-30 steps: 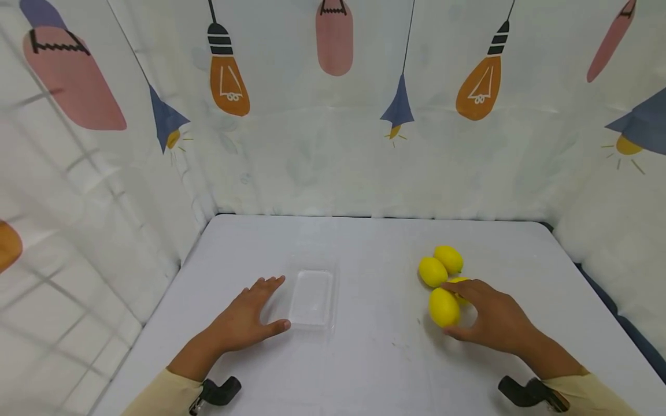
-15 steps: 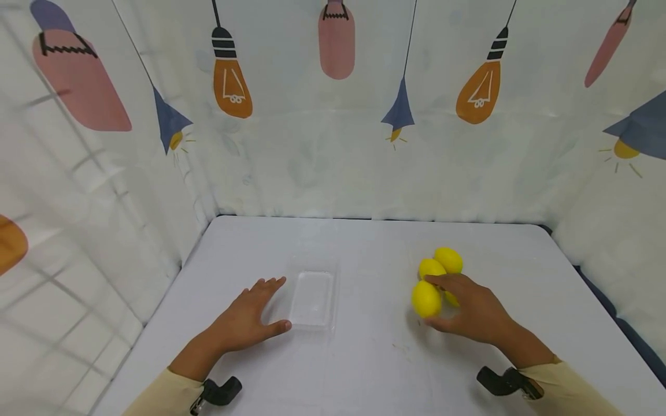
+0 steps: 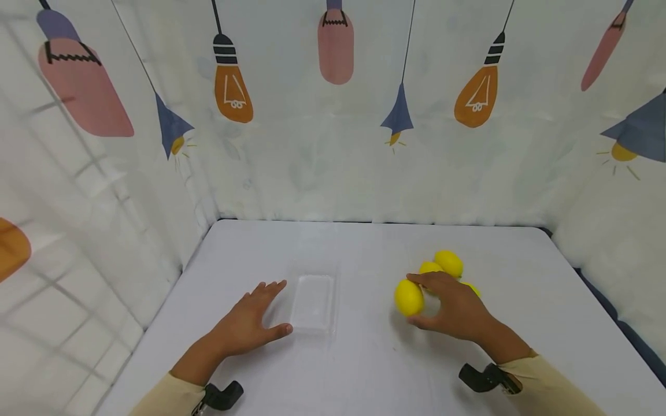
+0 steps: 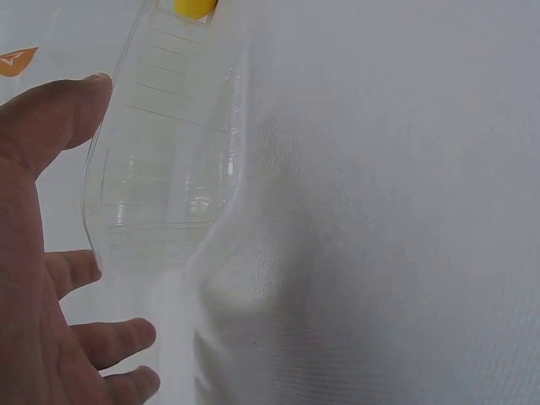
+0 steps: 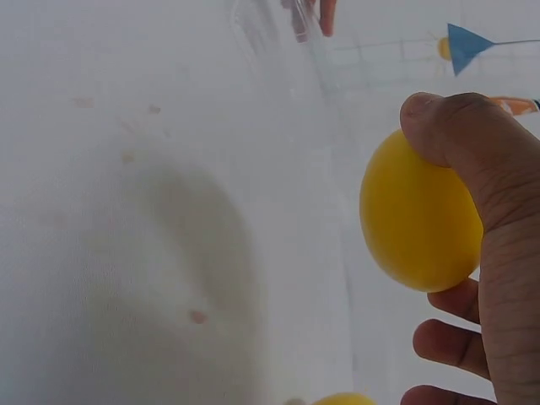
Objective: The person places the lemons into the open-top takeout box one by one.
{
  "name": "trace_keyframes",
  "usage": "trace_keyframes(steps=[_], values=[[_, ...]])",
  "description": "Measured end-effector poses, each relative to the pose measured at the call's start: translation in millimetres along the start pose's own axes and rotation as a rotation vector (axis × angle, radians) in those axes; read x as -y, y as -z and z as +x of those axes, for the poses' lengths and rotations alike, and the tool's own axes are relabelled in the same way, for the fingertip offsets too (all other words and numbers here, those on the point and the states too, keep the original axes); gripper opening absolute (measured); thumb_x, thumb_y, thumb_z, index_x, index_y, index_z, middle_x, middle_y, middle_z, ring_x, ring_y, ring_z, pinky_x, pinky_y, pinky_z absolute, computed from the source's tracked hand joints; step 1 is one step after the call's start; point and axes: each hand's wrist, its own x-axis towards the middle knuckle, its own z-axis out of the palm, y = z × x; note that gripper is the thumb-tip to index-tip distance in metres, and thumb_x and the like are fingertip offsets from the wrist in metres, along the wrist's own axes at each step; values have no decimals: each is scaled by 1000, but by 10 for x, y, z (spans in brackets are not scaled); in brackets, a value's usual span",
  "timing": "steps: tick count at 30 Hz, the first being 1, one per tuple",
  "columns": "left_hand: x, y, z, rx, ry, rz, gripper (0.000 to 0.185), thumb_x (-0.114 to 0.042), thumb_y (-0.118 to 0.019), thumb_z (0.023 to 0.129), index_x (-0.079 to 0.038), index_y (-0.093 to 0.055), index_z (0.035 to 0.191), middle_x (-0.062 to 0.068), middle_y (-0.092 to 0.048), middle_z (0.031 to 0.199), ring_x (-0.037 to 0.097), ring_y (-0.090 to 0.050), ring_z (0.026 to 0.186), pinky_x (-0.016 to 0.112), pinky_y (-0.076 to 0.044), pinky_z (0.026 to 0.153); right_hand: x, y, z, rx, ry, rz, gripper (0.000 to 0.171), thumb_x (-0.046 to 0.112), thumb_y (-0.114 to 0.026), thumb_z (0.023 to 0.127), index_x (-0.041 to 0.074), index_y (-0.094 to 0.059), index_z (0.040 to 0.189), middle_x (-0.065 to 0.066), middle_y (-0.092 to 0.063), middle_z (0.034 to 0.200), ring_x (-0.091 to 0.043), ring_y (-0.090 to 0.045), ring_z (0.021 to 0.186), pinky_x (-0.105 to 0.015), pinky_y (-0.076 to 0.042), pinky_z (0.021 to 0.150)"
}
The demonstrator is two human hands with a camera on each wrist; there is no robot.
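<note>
My right hand [image 3: 447,309] grips a yellow lemon [image 3: 408,297] between thumb and fingers, just above the white table. The right wrist view shows the same lemon [image 5: 418,219] under my thumb [image 5: 460,139]. Behind the hand lie three more lemons: one [image 3: 449,263] at the back, one [image 3: 429,267] beside it, and one [image 3: 472,287] mostly hidden by the hand. A clear plastic tray [image 3: 312,302] lies empty left of centre. My left hand [image 3: 248,323] rests flat on the table, fingers spread, against the tray's left edge. In the left wrist view the tray [image 4: 160,160] sits by my thumb [image 4: 51,118].
The white table [image 3: 364,358] is walled on three sides by a printed white curtain [image 3: 333,144]. A dark gap runs along the right table edge [image 3: 619,318]. Black wrist mounts [image 3: 481,378] sit near both sleeves.
My right hand has lifted one lemon away from the group and carried it leftward toward the tray. The left hand has stayed by the tray.
</note>
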Motion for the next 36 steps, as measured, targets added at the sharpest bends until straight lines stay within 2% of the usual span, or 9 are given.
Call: trace_keyframes(steps=[5, 9, 14, 17, 25, 30, 36], values=[[-11, 20, 11, -12, -7, 9, 95, -66, -70, 88, -17, -34, 161, 20, -41, 158, 47, -26, 149, 67, -21, 116, 66, -49, 84, -30, 48, 5, 84, 57, -90, 71, 21, -62, 142, 4, -64, 133, -15, -62, 109, -39, -57, 84], [-13, 24, 18, -3, 4, -4, 95, -65, -70, 88, -18, -33, 161, 18, -41, 158, 45, -26, 149, 66, -23, 116, 135, -73, 142, -22, 55, 26, 84, 57, -89, 72, 22, -62, 143, 5, -64, 133, -16, -62, 113, -41, -56, 90], [-12, 15, 16, 0, 16, -12, 96, -67, -70, 87, -20, -32, 162, 13, -40, 160, 43, -27, 149, 67, -31, 112, 212, -116, 203, 15, 41, 44, 86, 70, -80, 75, 24, -59, 145, 6, -61, 137, -17, -59, 121, -43, -53, 97], [-5, -1, 17, 2, 18, -19, 96, -67, -70, 87, -22, -31, 163, 9, -39, 161, 41, -28, 150, 64, -33, 112, 250, -150, 238, 19, 39, 58, 87, 74, -76, 75, 25, -59, 145, 7, -61, 138, -17, -58, 122, -44, -53, 97], [15, -41, 24, 6, 22, -24, 98, -68, -69, 87, -23, -28, 164, 11, -40, 160, 35, -40, 145, 57, -36, 113, 379, -198, 330, 35, 35, 74, 87, 75, -76, 75, 27, -59, 145, 8, -60, 139, -16, -57, 126, -41, -53, 97], [1, -41, 13, 16, 39, -38, 98, -67, -70, 87, -23, -28, 164, 11, -40, 160, 35, -40, 144, 57, -36, 113, 465, -207, 371, 59, 12, 79, 87, 74, -77, 74, 29, -58, 146, 8, -59, 140, -15, -57, 125, -41, -53, 98], [-5, -37, -1, 17, 51, -27, 98, -68, -70, 86, -24, -28, 164, 11, -42, 158, 35, -43, 143, 57, -37, 112, 546, -260, 439, 60, 20, 95, 85, 65, -83, 74, 29, -58, 146, 9, -59, 141, -14, -58, 124, -40, -53, 97]])
